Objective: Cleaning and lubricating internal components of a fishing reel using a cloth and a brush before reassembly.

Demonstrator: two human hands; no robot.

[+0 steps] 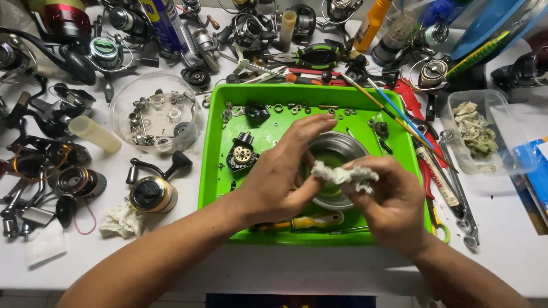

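Over a bright green tray (220, 142) my left hand (279, 171) and my right hand (388, 202) together pinch a crumpled, dirty white tissue (342, 174). Right beneath the tissue stands a round metal bowl (337, 151) in the tray's middle. A black reel part with a brass gear (242, 154) lies left of my left hand. Along the tray's front lies a yellow-handled screwdriver (308, 221), partly under my wrists. Small washers and screws (291, 107) line the tray's far edge.
A clear round dish of small parts (154, 111) and a gold-and-black spinning reel (153, 191) sit left of the tray. Several reels and tools crowd the table's back and left. Wrenches (456, 194) and a clear plastic box of used tissue (476, 134) lie at the right.
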